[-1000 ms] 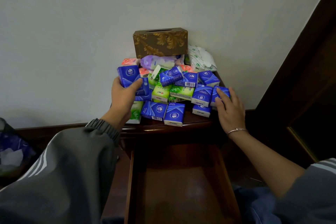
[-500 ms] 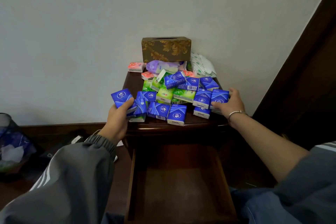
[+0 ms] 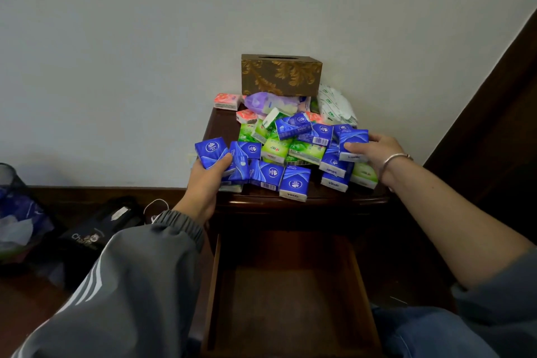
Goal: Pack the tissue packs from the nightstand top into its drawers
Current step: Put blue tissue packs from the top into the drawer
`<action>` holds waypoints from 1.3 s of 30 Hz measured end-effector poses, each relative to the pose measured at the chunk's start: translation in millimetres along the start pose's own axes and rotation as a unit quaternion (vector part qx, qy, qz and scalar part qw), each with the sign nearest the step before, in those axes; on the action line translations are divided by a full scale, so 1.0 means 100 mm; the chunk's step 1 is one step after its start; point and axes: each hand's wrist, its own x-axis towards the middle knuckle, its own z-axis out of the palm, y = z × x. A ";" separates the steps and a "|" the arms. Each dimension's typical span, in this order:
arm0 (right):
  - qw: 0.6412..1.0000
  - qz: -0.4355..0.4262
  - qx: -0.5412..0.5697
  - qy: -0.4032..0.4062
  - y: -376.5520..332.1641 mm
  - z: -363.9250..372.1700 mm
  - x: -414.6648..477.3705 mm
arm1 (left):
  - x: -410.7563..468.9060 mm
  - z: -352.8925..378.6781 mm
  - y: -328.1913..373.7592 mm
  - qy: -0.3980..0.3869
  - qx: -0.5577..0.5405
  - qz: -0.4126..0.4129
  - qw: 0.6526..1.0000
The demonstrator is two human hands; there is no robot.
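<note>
1 blue pack (image 3: pixel 210 151) still in l hand (image 3: pixel 205 180), 1 in r hand (image 3: pixel 374 151)

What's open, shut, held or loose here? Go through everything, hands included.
Drawer: pulled open, nothing visible inside.
Left hand: grips a blue pack, left of the pile.
Right hand: grips a second blue pack, right of the pile.
Pile of tissue packs: heaped on the nightstand top.
Brown tissue box: upright, slot on top.

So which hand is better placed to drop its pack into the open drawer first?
Probably left: the left hand grips a blue pack at the front edge, nearer the drawer; the right hand is farther back.
</note>
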 end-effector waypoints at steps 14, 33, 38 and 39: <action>0.982 0.093 -0.154 0.056 -0.11 0.48 -0.03 | 0.03 -0.01 -0.08 0.014 -0.001 0.015 1.000; 0.890 0.112 0.370 -0.241 0.41 -0.28 -0.90 | -0.32 -0.11 0.30 -0.019 -0.290 0.029 0.956; 0.877 0.201 0.211 -0.382 1.22 -0.19 -1.27 | -0.67 -0.64 0.11 -0.027 -0.282 -0.001 0.959; 0.876 0.236 0.176 -0.382 1.42 -0.06 -1.31 | -0.73 -0.75 -0.03 -0.008 -0.264 -0.022 0.964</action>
